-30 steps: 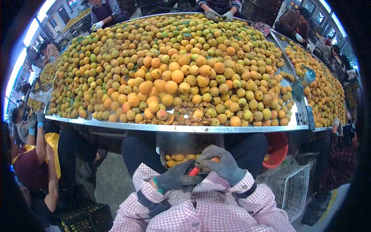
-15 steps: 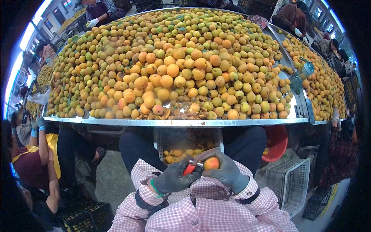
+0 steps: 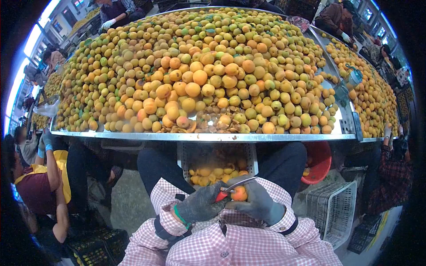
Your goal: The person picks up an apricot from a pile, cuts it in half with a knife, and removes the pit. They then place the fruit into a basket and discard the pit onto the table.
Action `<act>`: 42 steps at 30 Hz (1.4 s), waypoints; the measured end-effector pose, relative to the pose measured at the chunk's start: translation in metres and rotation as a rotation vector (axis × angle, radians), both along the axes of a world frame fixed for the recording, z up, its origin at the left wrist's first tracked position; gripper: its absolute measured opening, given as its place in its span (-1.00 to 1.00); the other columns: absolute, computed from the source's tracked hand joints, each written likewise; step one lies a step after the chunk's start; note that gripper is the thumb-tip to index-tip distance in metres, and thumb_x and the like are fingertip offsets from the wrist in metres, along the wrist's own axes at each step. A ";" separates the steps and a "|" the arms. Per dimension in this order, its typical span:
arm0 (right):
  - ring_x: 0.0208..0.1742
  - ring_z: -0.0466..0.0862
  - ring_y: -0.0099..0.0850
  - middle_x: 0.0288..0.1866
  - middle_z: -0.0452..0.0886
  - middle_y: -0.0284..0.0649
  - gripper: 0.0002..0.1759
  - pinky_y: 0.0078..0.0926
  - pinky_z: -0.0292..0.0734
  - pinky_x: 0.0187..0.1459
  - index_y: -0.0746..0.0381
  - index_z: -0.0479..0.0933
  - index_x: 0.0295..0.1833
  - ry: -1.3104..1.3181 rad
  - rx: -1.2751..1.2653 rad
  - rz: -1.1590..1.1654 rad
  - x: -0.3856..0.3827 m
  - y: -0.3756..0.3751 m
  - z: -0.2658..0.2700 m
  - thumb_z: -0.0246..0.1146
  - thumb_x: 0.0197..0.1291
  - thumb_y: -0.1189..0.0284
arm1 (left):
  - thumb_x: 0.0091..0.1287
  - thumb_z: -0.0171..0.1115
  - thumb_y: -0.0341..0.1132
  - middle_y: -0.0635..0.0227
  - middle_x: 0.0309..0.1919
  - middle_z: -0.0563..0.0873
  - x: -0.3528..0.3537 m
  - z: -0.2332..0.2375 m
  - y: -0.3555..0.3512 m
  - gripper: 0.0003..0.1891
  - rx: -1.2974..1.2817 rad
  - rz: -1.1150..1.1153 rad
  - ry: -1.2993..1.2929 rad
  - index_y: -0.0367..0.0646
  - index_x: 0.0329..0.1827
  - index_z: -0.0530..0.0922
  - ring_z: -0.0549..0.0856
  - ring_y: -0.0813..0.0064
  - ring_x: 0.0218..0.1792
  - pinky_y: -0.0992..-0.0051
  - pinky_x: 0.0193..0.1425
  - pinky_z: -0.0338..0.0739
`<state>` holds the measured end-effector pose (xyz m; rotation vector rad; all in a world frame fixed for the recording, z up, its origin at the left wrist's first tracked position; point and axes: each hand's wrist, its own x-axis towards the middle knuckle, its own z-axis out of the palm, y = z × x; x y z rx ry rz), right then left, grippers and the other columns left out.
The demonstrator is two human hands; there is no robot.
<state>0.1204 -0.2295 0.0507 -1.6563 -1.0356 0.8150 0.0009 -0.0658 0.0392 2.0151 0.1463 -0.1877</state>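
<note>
In front of my chest, my gloved left hand (image 3: 198, 205) is closed around the red handle of a knife (image 3: 220, 196). Its curved metal blade reaches across to the right, along the upper side of an apricot (image 3: 239, 193). That orange-red apricot sits in the fingers of my gloved right hand (image 3: 262, 205), which are wrapped round it. Just beyond both hands, between my knees, a pale crate (image 3: 254, 162) holds cut apricot pieces (image 3: 212, 174).
A metal-edged table (image 3: 199, 137) bears a large heap of apricots (image 3: 177, 80). Peel and scraps (image 3: 213, 122) lie near its front edge. To the right are a red basin (image 3: 320, 164), a white crate (image 3: 337, 213) and a bottle (image 3: 348, 84). Other people (image 3: 116, 13) sit around.
The knife blade has swung up and now shows as a curve over the apricot. My right hand has turned the fruit slightly, and it sits a little lower.
</note>
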 end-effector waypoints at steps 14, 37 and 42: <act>0.02 0.44 -0.16 -0.03 0.41 -0.08 -0.43 -0.29 0.33 0.08 0.27 0.39 0.03 -0.166 0.058 -0.088 -0.013 0.002 -0.014 0.44 -0.14 0.42 | 0.19 0.27 -0.34 0.13 -0.28 0.59 -0.009 -0.028 -0.008 -0.65 -0.097 0.001 -0.034 -0.25 0.00 0.46 0.60 0.24 -0.28 0.36 -0.20 0.48; 0.01 0.48 -0.26 -0.03 0.42 -0.10 -0.45 -0.38 0.37 0.06 0.33 0.34 0.07 0.319 0.030 -0.215 -0.022 0.006 -0.017 0.36 0.07 0.26 | 0.22 0.18 -0.30 0.19 -0.32 0.61 -0.002 -0.020 -0.003 -0.64 -0.468 0.041 0.147 -0.24 0.05 0.43 0.60 0.34 -0.31 0.38 -0.19 0.49; 0.04 0.46 -0.23 -0.03 0.41 -0.09 -0.47 -0.35 0.36 0.09 0.32 0.33 0.09 0.134 0.026 -0.230 -0.021 0.008 -0.019 0.35 0.09 0.31 | 0.22 0.18 -0.28 0.19 -0.35 0.61 0.000 -0.023 -0.003 -0.63 -0.297 0.015 0.123 -0.24 0.05 0.44 0.60 0.28 -0.36 0.35 -0.21 0.49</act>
